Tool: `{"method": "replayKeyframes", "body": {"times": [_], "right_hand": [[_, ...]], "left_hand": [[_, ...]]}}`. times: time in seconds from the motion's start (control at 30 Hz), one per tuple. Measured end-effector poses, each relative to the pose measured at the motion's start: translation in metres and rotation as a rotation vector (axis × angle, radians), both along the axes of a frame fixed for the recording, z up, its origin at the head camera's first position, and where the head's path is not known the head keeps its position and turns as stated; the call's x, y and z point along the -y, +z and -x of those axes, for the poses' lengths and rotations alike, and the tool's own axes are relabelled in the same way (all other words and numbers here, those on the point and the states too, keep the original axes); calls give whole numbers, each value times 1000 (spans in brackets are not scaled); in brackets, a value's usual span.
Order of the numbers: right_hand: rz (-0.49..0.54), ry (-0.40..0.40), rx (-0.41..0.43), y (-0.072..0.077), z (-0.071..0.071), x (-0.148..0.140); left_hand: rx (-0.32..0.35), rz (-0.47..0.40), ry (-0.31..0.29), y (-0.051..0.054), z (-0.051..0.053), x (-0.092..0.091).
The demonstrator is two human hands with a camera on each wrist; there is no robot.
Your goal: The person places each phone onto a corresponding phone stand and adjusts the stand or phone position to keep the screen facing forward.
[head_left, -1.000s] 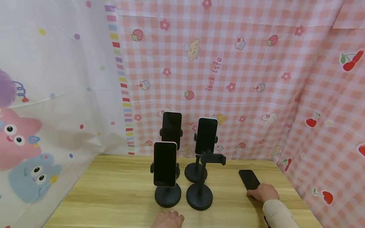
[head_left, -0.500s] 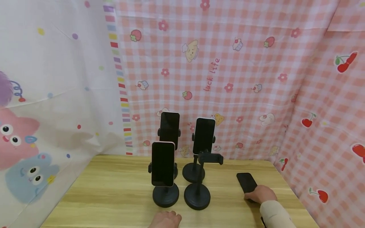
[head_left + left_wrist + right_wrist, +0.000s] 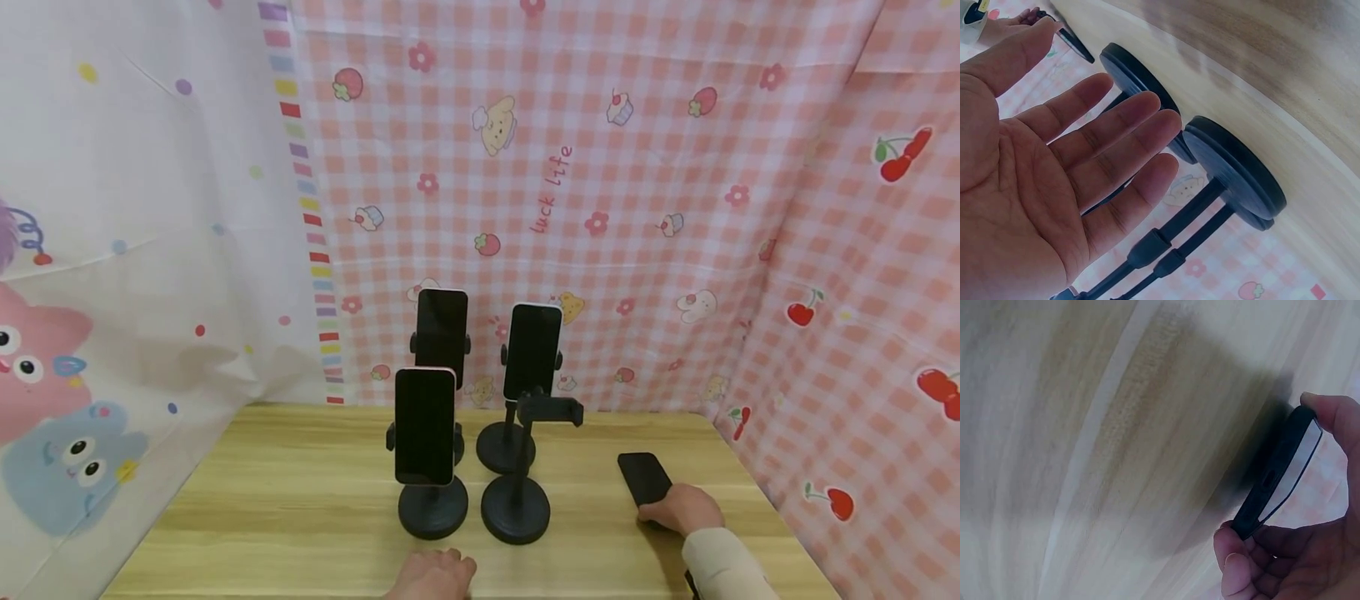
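Note:
My right hand point(image 3: 684, 508) grips a black phone point(image 3: 643, 477) at the right of the table, thumb on one long edge and fingers curled at the other. In the right wrist view the phone point(image 3: 1279, 472) is seen end-on, with a dark shadow on the wood beside it. My left hand point(image 3: 433, 575) is at the bottom middle, in front of the stands, holding nothing; the left wrist view shows its palm and extended fingers. A black phone stand point(image 3: 516, 510) with a bare clamp stands ahead of it. Beside this, another stand point(image 3: 433, 507) holds an upright phone point(image 3: 424, 427).
Behind, two more stands carry upright phones, one at the back left point(image 3: 442, 321) and one at the back right point(image 3: 533, 350). The wooden table point(image 3: 285, 492) ends at a pink checked cloth point(image 3: 600, 275), with a white cloth on the left.
My right hand and the phone in it have come slightly nearer to me. The head view has shifted a little. My left hand stays in about the same place.

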State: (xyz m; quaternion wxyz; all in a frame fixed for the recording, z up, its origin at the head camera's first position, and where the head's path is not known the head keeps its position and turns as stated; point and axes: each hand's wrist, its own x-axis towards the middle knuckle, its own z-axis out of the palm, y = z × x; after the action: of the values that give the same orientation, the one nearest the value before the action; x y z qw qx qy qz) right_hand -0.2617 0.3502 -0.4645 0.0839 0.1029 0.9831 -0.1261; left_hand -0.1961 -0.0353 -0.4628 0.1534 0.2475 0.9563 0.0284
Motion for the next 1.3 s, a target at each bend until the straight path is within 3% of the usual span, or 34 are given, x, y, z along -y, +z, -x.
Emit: {"method": "replayKeyframes", "body": {"times": [0.2,0.6,1.03,1.3], "right_hand": [[19,-20,3,3,-7,3],[101,-181,12,-2,-26,16],[111,-199,-90,-8,-40,30],[129,-221,-166,-1,-45,49]], "left_hand": [[-14,-16,-21,2,1,2],[15,2,11,3,5,5],[28,-6,39,1,7,8],[51,-30,47,0,9,11]]}}
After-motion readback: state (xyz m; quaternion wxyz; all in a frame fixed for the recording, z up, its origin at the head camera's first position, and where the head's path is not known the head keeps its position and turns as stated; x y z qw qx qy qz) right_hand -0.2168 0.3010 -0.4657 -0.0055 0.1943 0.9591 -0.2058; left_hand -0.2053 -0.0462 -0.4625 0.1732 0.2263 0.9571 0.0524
